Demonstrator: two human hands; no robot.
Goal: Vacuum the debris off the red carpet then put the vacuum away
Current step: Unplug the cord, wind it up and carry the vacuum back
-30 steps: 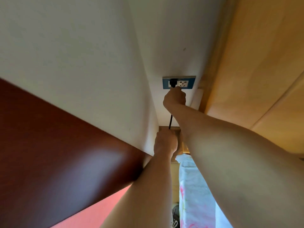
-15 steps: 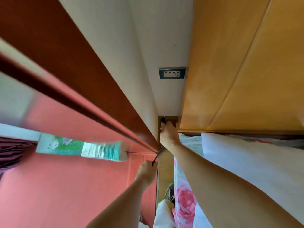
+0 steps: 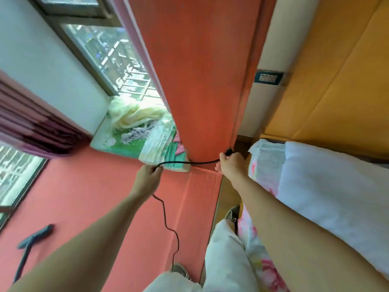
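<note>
My right hand [image 3: 231, 165] grips the black plug [image 3: 228, 152] of the vacuum's power cord [image 3: 189, 162], well below the blue wall socket [image 3: 268, 77], whose holes are bare. My left hand [image 3: 148, 179] pinches the same cord further along, so a short stretch runs between both hands. The rest of the cord trails down across the red carpet [image 3: 84, 197] toward my feet. The vacuum's dark floor head and tube [image 3: 31, 243] lie on the carpet at the lower left.
A bed with a white quilt [image 3: 336, 197] and flowered sheet fills the right side under an orange padded headboard [image 3: 336, 81]. A window sill [image 3: 136, 133] holds cloths and a green mat. A red wardrobe side [image 3: 200, 81] rises ahead. Purple curtains hang left.
My right hand pulled the plug out of the socket and carried it down and away. My left hand slid along the cord to the left. My view swung left toward the carpet and window.
</note>
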